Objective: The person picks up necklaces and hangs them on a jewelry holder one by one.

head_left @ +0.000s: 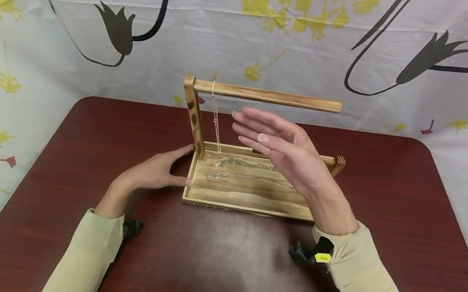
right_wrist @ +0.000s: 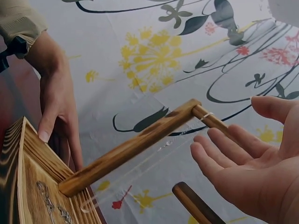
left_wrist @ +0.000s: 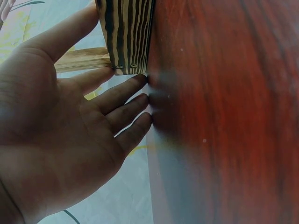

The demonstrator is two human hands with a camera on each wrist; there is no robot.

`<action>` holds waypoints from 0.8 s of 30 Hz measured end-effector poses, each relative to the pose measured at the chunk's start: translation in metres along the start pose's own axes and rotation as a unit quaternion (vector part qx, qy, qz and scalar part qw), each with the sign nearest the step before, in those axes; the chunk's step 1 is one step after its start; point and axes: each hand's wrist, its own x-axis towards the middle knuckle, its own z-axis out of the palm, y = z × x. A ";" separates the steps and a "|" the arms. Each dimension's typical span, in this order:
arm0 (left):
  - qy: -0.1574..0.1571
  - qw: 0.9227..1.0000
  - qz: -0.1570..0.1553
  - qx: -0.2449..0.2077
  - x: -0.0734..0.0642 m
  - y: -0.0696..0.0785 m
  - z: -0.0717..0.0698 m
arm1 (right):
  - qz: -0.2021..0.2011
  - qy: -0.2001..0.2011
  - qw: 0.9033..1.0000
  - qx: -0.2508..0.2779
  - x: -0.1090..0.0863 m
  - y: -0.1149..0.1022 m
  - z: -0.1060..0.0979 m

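A wooden jewelry stand has a shallow tray (head_left: pixel 248 200), an upright post (head_left: pixel 194 117) at its left and a horizontal bar (head_left: pixel 277 97) on top. One thin necklace (head_left: pixel 216 122) hangs from the bar near the post. A thicker chain necklace (head_left: pixel 247 164) and a finer necklace (head_left: pixel 214 176) with a pendant lie in the tray, partly hidden by my right hand. My left hand (head_left: pixel 155 168) rests against the tray's left end, thumb and fingers spread. My right hand (head_left: pixel 291 157) hovers above the tray, fingers extended, holding nothing, right of the hanging necklace.
The stand sits on a dark red table (head_left: pixel 216 264). A patterned cloth (head_left: pixel 233 30) hangs behind the table. A lower wooden piece (head_left: pixel 337 164) stands at the tray's back right. Dark devices (head_left: pixel 301 253) are strapped at both wrists.
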 end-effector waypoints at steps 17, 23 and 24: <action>0.000 1.000 -0.009 0.003 -0.001 0.001 0.000 | 0.005 0.021 0.998 -0.053 -0.021 -0.005 -0.015; -0.001 1.000 -0.013 0.003 0.000 0.002 -0.001 | 0.007 0.016 0.998 -0.065 -0.024 -0.006 -0.018; 0.000 1.000 -0.013 0.003 0.000 0.002 0.000 | 0.008 0.014 0.998 -0.067 -0.024 -0.006 -0.018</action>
